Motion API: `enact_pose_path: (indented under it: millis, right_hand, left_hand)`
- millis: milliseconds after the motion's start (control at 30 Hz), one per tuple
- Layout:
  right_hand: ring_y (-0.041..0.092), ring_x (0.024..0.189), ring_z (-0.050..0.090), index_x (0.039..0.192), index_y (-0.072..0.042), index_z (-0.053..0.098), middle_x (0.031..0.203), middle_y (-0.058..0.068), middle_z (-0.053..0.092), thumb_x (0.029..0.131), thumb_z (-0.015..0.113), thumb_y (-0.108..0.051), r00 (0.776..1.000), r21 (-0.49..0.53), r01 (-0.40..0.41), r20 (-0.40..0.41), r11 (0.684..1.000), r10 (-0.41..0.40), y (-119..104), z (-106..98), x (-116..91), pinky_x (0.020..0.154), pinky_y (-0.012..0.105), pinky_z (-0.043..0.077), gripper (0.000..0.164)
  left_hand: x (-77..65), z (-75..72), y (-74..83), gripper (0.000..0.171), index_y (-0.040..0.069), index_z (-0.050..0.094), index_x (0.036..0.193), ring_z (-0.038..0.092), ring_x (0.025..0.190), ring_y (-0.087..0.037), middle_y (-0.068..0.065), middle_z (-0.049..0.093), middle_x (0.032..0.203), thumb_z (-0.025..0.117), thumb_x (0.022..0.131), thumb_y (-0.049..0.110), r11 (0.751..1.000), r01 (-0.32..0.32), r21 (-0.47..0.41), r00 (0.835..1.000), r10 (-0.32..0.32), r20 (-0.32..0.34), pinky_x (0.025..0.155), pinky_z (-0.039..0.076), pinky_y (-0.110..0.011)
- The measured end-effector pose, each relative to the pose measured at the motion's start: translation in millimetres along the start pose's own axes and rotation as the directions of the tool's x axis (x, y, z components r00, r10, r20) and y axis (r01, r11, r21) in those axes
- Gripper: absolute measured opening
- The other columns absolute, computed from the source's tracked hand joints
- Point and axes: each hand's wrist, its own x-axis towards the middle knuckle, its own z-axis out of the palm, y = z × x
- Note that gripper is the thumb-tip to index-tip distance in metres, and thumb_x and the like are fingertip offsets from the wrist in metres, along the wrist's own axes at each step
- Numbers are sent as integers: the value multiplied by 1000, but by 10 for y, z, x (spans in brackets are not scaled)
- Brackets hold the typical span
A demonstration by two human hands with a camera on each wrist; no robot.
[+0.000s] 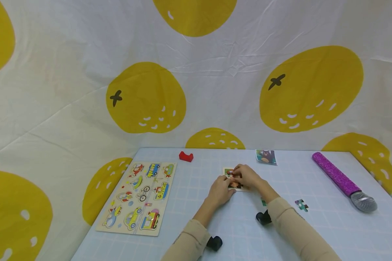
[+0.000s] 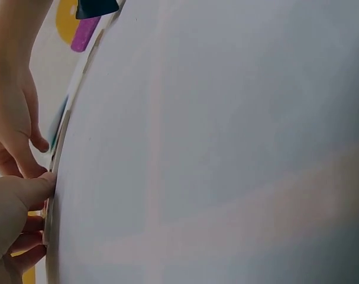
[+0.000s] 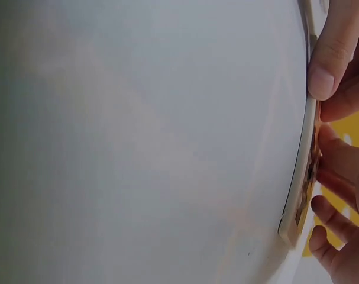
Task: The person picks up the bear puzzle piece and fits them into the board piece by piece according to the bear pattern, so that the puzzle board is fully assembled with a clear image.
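Note:
A small jigsaw puzzle (image 1: 226, 170) in a pale frame lies on the table, with brown and green picture pieces in it. My left hand (image 1: 220, 190) grips its near left side, the thumb (image 3: 322, 80) against the front edge. From the right, my right hand (image 1: 248, 175) touches the picture face with spread fingertips. In the left wrist view my right hand (image 2: 13, 124) comes in above the left hand (image 2: 13, 207). Part of the picture is hidden under the fingers. A loose jigsaw piece (image 1: 301, 205) lies to the right, and a green piece (image 1: 263, 202) shows beside my right forearm.
On the left lies a wooden vehicle puzzle board (image 1: 165, 206). A red block (image 1: 186, 156) stands near the back edge, and a bear picture card (image 1: 266, 157) lies at the back. The purple microphone (image 1: 339, 175) rests on the right. A fruit-print curtain (image 1: 215, 90) hangs behind the table.

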Motion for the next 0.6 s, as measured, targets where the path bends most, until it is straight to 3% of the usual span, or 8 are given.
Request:
enact_pose_path:
  millis: [133, 267, 400, 500, 600]
  right_hand:
    - [34, 95, 57, 93, 3, 73, 104, 17, 64, 84, 70, -13, 1000, -69, -6, -19, 998, 4, -51, -5, -3, 86, 47, 48, 18]
    - [36, 99, 52, 89, 0, 74, 112, 19, 62, 85, 70, -16, 999, -111, -28, -44, 993, 23, -78, 14, -19, 86, 47, 46, 16]
    - [35, 94, 55, 86, 1, 73, 103, 18, 64, 85, 69, -12, 998, -83, 1, -62, 997, -7, -80, 25, -38, 85, 47, 46, 13]
    - [36, 90, 57, 84, 2, 72, 100, 18, 65, 84, 69, -8, 996, -69, 37, -76, 997, -42, -69, 35, -46, 83, 48, 46, 11]
    - [36, 89, 56, 84, 2, 72, 101, 19, 64, 84, 69, -7, 994, -67, 60, -88, 996, -66, -50, 54, -45, 80, 47, 46, 9]
  left_hand:
    - [15, 3, -8, 34, 10, 69, 106, 56, 96, -17, -4, 61, 103, 71, 83, 35, 1000, 11, -25, 1000, -11, 12, 84, 48, -27]
    - [60, -20, -44, 27, 8, 71, 100, 56, 95, -18, -4, 62, 101, 71, 83, 28, 991, 27, -134, 999, -22, 35, 84, 48, -27]
    - [127, -54, -120, 17, 3, 71, 94, 59, 90, -19, -6, 65, 95, 67, 81, 14, 974, 12, -226, 1000, -16, -17, 81, 49, -27]
    - [184, -71, -172, 22, 0, 69, 102, 61, 98, -23, -10, 66, 102, 63, 82, 8, 979, -16, -202, 998, 4, -62, 84, 50, -31]
    - [264, -68, -219, 30, 1, 66, 112, 56, 114, -25, -11, 63, 117, 59, 84, 7, 990, -22, -141, 1000, 20, -12, 91, 49, -37]
